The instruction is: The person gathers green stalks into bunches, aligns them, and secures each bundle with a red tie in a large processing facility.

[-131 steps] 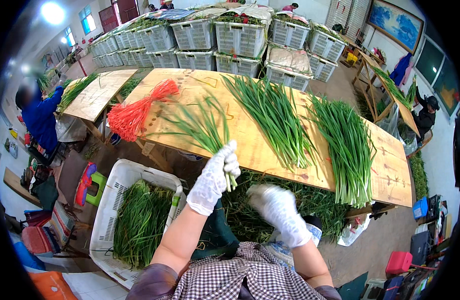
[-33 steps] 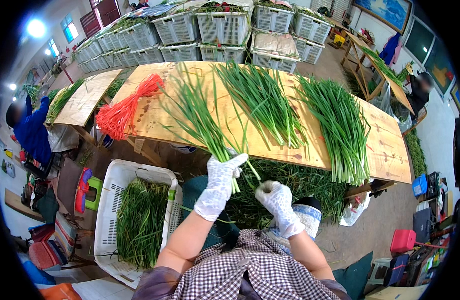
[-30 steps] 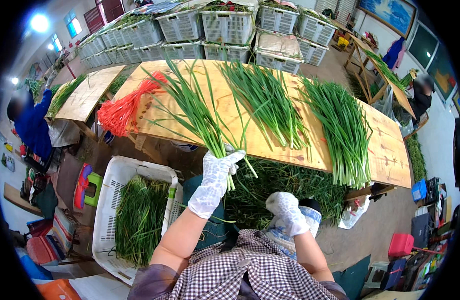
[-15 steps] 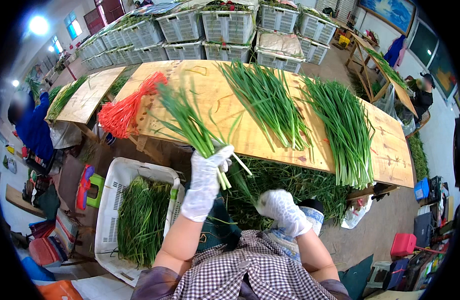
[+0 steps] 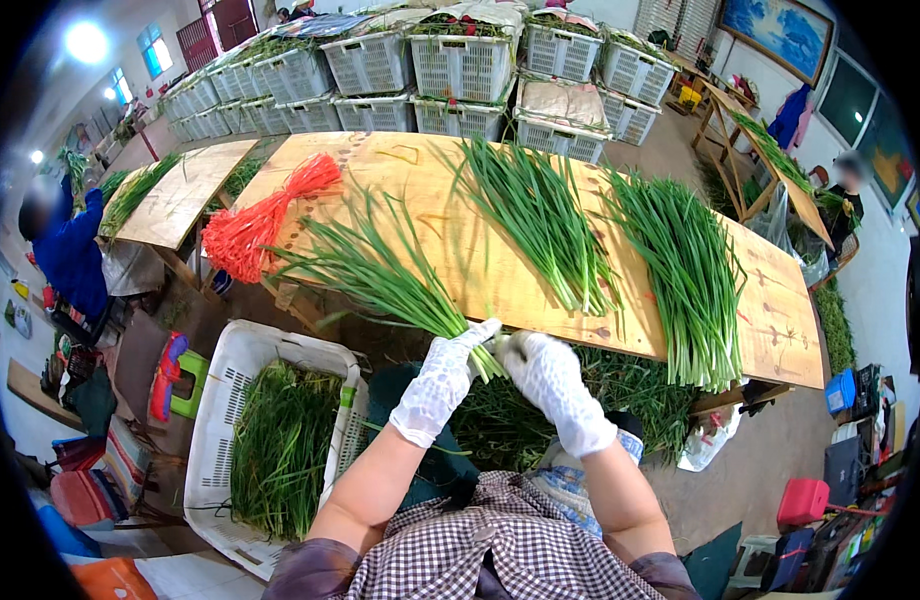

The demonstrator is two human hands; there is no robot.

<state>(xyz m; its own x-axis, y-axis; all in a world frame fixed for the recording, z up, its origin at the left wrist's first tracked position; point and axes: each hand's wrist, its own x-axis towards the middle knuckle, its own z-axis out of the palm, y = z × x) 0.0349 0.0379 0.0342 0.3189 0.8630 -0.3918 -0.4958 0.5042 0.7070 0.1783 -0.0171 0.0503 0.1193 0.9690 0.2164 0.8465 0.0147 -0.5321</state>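
My left hand [image 5: 442,376], in a white glove, grips a bunch of green chives [image 5: 380,275] near its root end; the leaves fan out up and to the left over the wooden table [image 5: 460,240]. My right hand [image 5: 548,378], also gloved, touches the root end of the same bunch at the table's near edge. Two more piles of chives lie on the table, one in the middle [image 5: 540,215] and one to the right [image 5: 685,265]. A bundle of red ties [image 5: 250,230] lies at the table's left end.
A white crate [image 5: 225,400] with chives stands on the floor at my left. Loose chives [image 5: 630,400] are heaped under the table edge. Stacked white crates [image 5: 460,65] line the back. A person in blue [image 5: 65,250] works at far left; another person [image 5: 848,190] is at the right.
My right hand has come up from my lap to the root end of the bunch. My left hand has kept hold of the bunch and brought its roots down to the table's near edge.
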